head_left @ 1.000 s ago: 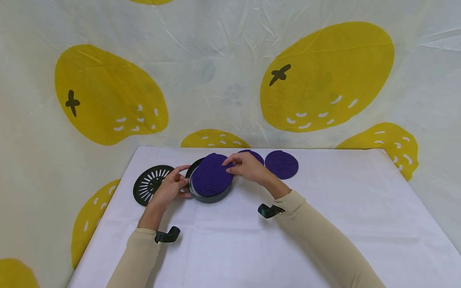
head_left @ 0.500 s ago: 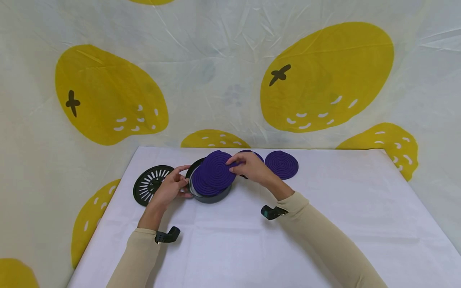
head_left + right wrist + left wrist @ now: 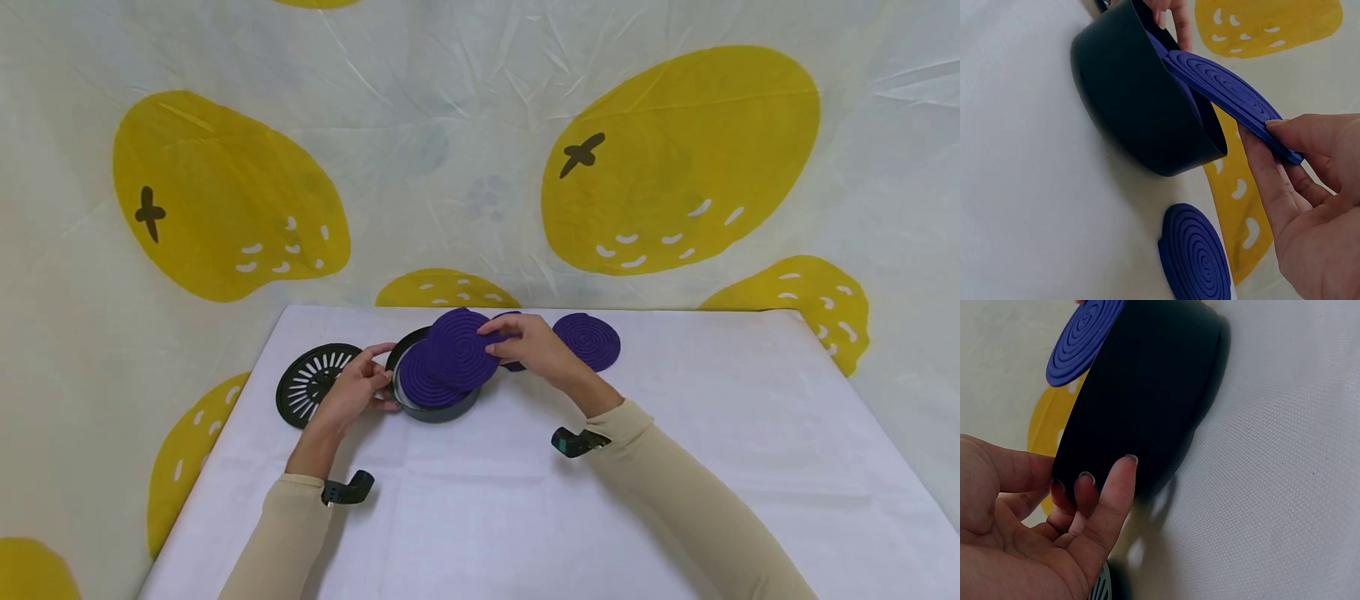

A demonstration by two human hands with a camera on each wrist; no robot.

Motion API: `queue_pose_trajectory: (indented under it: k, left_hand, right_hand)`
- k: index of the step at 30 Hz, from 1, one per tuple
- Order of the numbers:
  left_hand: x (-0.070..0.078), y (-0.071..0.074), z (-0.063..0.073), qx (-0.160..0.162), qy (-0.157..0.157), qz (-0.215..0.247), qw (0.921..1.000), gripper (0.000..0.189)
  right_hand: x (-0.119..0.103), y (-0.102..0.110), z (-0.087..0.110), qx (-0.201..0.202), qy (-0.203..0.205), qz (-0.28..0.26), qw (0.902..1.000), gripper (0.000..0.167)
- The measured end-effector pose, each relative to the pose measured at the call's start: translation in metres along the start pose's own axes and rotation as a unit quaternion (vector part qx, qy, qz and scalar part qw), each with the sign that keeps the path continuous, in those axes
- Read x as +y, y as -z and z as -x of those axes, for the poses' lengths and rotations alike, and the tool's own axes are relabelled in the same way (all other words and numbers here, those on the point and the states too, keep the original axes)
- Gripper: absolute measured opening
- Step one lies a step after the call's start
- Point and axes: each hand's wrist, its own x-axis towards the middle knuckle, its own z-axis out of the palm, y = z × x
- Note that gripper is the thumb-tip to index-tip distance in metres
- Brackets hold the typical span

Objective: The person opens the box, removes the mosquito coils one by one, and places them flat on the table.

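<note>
My right hand pinches the edge of a purple spiral coaster between thumb and fingers. The right wrist view shows this coaster tilted, its far end at the rim of a dark round pot. Inside the pot lies another purple spiral coaster, partly covered by the held one. My left hand grips the pot's left side. In the left wrist view, the left fingers press on the pot wall, with the thumb at its rim.
A black slotted disc lies left of the pot, partly behind my left hand. Rightward, a purple coaster lies near the back edge of the white-covered table. Another is mostly hidden behind my right hand. A fruit-patterned cloth hangs behind.
My right hand has moved right and slightly up with the pinched coaster, uncovering more of the coaster inside the pot. The left hand and pot have stayed in place.
</note>
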Motion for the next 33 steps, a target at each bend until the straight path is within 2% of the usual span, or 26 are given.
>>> queue_pose_trajectory:
  k: [8,18,28,33]
  left_hand:
    - [0.0,0.001,-0.002,0.005,0.006,-0.001,1.0,0.055]
    - [-0.001,0.002,-0.002,-0.001,0.002,0.0,1.0,0.055]
    - [-0.001,0.001,-0.003,0.001,0.005,-0.007,1.0,0.055]
    - [0.001,0.002,-0.003,-0.001,0.006,-0.004,1.0,0.056]
  right_hand:
    - [0.002,0.015,0.007,-0.002,-0.003,-0.029,0.9996,0.031]
    - [0.005,0.027,0.017,0.014,-0.002,-0.004,0.9999,0.033]
    - [0.008,0.038,0.025,0.018,-0.005,-0.02,0.9996,0.034]
    - [0.012,0.045,0.029,0.027,-0.009,-0.005,0.9996,0.035]
